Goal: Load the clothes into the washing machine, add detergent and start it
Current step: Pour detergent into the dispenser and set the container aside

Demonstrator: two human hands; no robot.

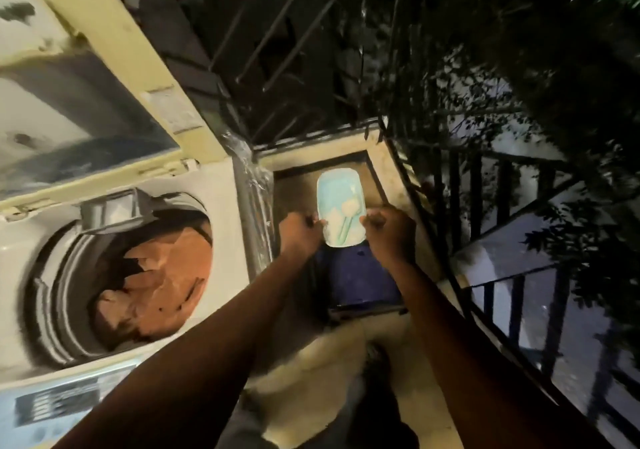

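Note:
A top-loading washing machine point(31, 248) stands at the left with its lid point(86, 78) raised. Orange clothes point(162, 275) lie in its drum. To the right of the machine, a pale blue tub of white detergent powder point(341, 206) with a scoop in it is held low over the floor corner. My left hand point(299, 232) grips the tub's left near edge. My right hand point(389, 232) grips its right near edge. A dark blue box point(360, 275) sits directly under my hands.
The machine's control panel point(59, 403) is at the lower left. A stone ledge with a dark metal railing point(485, 275) runs along the right, with dark foliage beyond. A plastic-wrapped pipe point(251, 192) stands between machine and tub. Pale cloth point(311, 379) lies below my arms.

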